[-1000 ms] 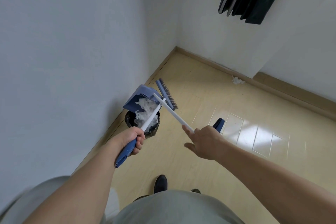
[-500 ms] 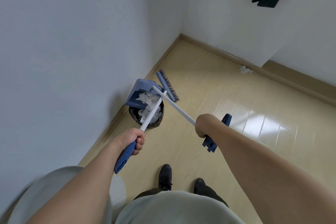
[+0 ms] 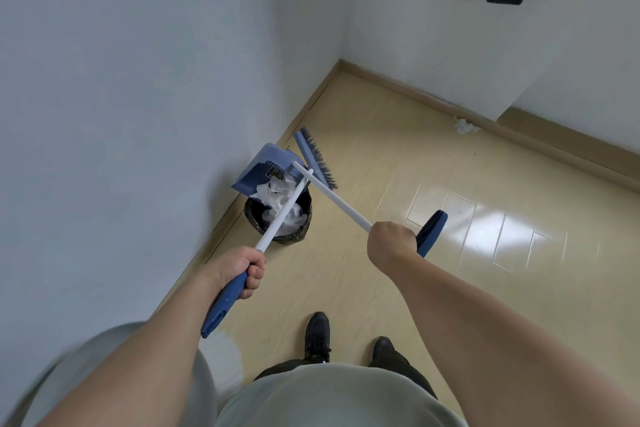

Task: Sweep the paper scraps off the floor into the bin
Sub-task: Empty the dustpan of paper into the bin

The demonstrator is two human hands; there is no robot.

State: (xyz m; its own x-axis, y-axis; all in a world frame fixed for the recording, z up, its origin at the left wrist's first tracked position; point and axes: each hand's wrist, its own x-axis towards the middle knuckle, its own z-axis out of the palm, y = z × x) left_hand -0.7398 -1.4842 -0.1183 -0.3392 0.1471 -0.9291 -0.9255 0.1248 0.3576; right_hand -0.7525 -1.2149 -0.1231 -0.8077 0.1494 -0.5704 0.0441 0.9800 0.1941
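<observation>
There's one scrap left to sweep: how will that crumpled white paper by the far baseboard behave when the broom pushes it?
The crumpled white paper scrap looks light, so it will likely skid or tumble ahead of the blue broom head. Being soft, it may snag in the bristles.

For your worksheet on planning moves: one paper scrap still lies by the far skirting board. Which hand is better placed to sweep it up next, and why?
The right hand: it grips the broom, and the scrap lies on its side. The left hand holds the dustpan tilted over the bin.
</observation>
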